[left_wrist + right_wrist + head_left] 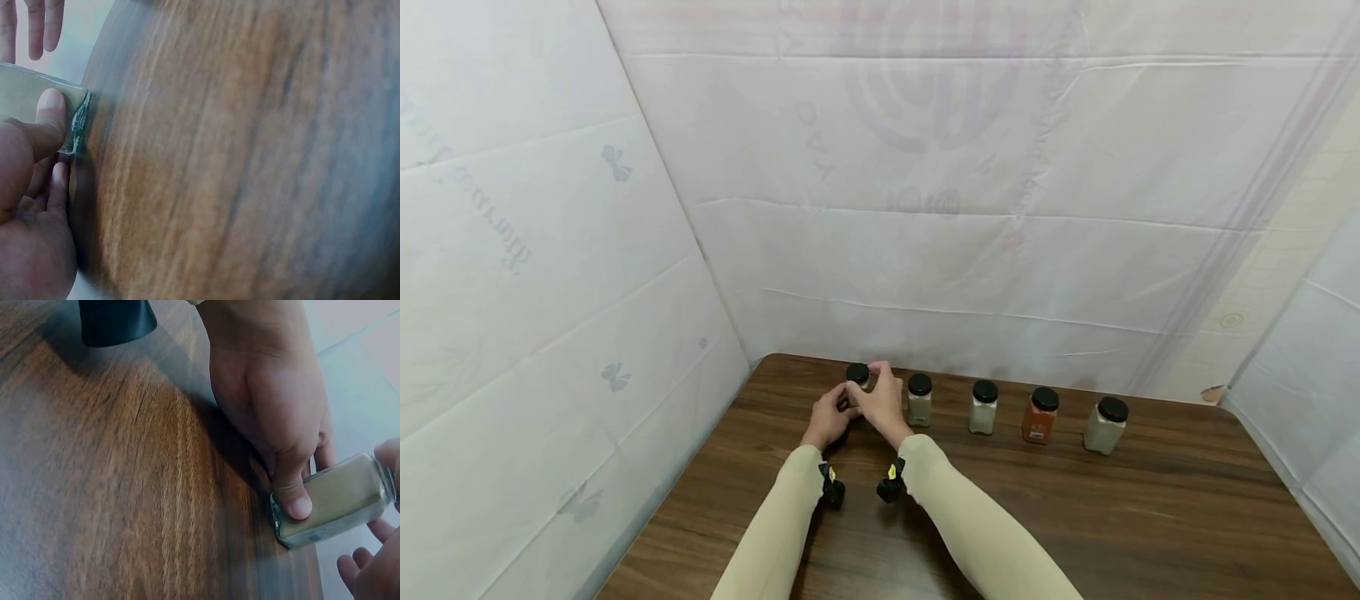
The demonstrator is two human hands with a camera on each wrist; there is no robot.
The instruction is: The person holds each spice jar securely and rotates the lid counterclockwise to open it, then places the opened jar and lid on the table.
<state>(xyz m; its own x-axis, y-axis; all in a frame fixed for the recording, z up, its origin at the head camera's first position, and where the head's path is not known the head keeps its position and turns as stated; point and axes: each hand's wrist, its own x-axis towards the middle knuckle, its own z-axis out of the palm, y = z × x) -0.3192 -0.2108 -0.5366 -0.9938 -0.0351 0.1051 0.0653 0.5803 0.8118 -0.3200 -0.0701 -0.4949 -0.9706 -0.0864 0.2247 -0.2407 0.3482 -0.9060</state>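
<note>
A clear spice jar [350, 487] of tan-green powder, its black lid [857, 372] on top, stands at the table's back left. My left hand [829, 417] grips its lower part. In the left wrist view the left thumb [51, 115] lies flat on the glass near the base. Around the upper end is my right hand [882, 404]. Its thumb [389, 453] touches the jar by the lid, while some of its fingers [359, 562] stay off the glass. The lid is mostly out of the right wrist view.
To the right, four-sided jars with black lids stand in a row: a grey-green one [919, 404], a pale one [982, 412], an orange-red one [1039, 421] and another grey-green one [1105, 429]. A white sheeted wall [925, 275] rises behind the wooden table [1150, 517].
</note>
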